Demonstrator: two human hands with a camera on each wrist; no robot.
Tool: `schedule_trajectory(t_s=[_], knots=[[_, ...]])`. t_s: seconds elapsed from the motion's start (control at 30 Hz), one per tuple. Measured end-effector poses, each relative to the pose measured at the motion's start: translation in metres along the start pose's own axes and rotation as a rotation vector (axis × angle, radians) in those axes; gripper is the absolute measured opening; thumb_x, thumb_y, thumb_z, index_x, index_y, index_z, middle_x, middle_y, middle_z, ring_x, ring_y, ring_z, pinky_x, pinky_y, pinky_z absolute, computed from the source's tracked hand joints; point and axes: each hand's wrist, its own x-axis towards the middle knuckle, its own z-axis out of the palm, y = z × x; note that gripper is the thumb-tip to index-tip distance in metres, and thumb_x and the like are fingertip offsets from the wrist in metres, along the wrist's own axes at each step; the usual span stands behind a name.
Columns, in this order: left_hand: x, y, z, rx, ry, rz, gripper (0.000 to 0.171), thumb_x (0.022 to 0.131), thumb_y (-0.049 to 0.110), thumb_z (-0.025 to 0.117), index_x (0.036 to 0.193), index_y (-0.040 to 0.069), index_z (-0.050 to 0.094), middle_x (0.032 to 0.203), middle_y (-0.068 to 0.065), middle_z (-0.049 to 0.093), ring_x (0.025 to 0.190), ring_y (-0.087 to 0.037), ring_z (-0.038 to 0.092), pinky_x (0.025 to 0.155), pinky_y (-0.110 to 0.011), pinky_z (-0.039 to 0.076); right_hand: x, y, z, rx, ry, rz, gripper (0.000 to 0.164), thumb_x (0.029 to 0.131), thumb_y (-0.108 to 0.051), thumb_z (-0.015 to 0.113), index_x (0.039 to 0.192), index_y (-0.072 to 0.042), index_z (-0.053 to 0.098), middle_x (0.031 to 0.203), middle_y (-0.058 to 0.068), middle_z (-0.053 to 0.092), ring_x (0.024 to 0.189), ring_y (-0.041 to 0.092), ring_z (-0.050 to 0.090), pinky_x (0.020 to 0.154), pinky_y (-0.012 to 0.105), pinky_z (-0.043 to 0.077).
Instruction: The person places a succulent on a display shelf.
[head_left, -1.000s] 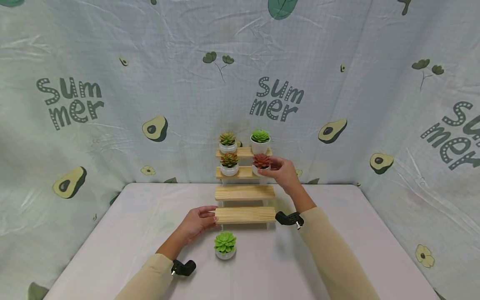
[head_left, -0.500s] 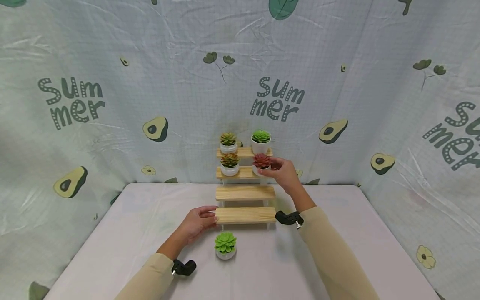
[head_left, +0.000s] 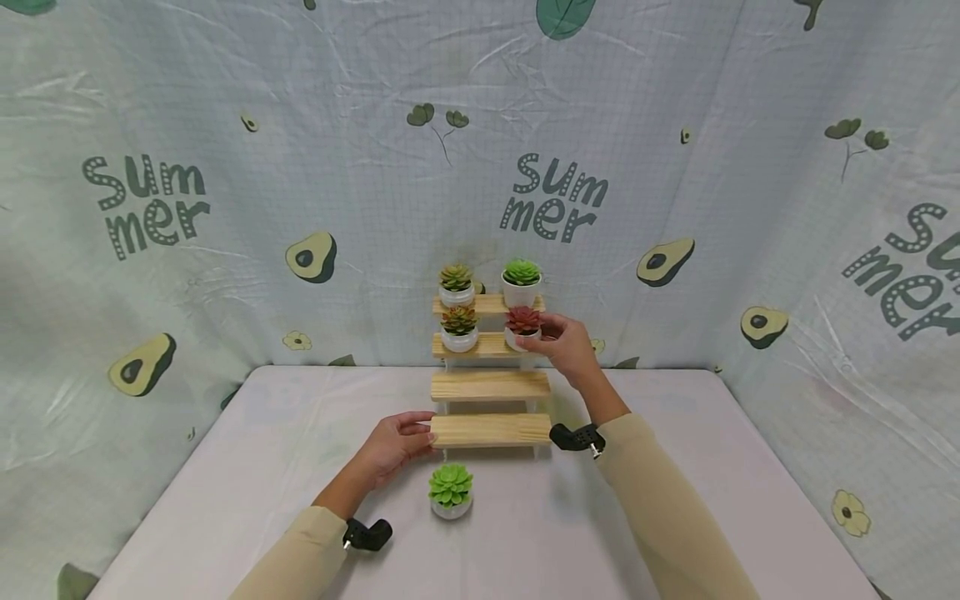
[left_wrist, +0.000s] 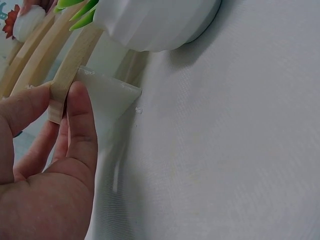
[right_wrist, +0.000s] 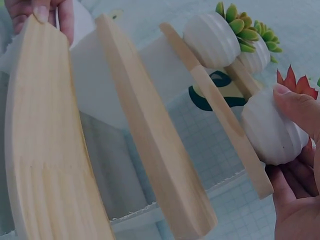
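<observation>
A tiered wooden stand (head_left: 491,431) with several plank steps stands on the table. My left hand (head_left: 399,446) pinches the left end of its lowest plank (left_wrist: 70,75) between thumb and fingers. On the right end of the second step from the top sits a red succulent (head_left: 522,321) in a white ribbed pot (right_wrist: 275,127). My right hand (head_left: 566,346) grips that pot from the right, thumb on its front side. A brownish-green succulent (head_left: 459,321) stands at the left end of the same step. The top step bears another brownish-green succulent (head_left: 455,279) at left and a green one (head_left: 521,273) at right.
In front of the stand, a bright green succulent (head_left: 450,486) in a white pot rests on the white table (head_left: 315,433), close to my left forearm. A printed curtain (head_left: 375,208) hangs behind the stand and along both sides.
</observation>
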Motion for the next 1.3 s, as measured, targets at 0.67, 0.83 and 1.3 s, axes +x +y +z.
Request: schedule_trajectory(t_s=[0.67, 0.83, 1.3], knots=[[0.001, 0.001, -0.001, 0.006, -0.022, 0.003, 0.054, 0.098, -0.001, 0.063, 0.147, -0.012, 0.043, 0.113, -0.013, 0.069, 0.096, -0.015, 0.071, 0.089, -0.032, 0.063, -0.029, 0.009, 0.001, 0.081, 0.179, -0.043, 0.061, 0.084, -0.023, 0.087, 0.134, 0.001, 0.063, 0.137, 0.022, 0.064, 0.128, 0.032, 0.062, 0.108, 0.037, 0.053], [0.001, 0.001, -0.001, -0.002, -0.027, 0.01, 0.054, 0.098, -0.002, 0.063, 0.147, -0.013, 0.043, 0.114, -0.015, 0.069, 0.096, -0.015, 0.071, 0.088, -0.033, 0.063, -0.049, 0.009, 0.003, 0.116, 0.213, -0.053, 0.061, 0.084, -0.024, 0.086, 0.134, 0.003, 0.062, 0.138, 0.024, 0.062, 0.129, 0.033, 0.062, 0.102, 0.022, 0.055], [0.0, 0.002, -0.001, -0.007, -0.022, 0.003, 0.054, 0.099, -0.001, 0.063, 0.147, -0.012, 0.043, 0.114, -0.013, 0.07, 0.096, -0.014, 0.071, 0.088, -0.03, 0.063, -0.106, 0.028, 0.011, 0.111, 0.199, -0.07, 0.056, 0.083, -0.018, 0.087, 0.132, -0.001, 0.065, 0.134, 0.022, 0.065, 0.126, 0.034, 0.064, 0.108, 0.037, 0.052]])
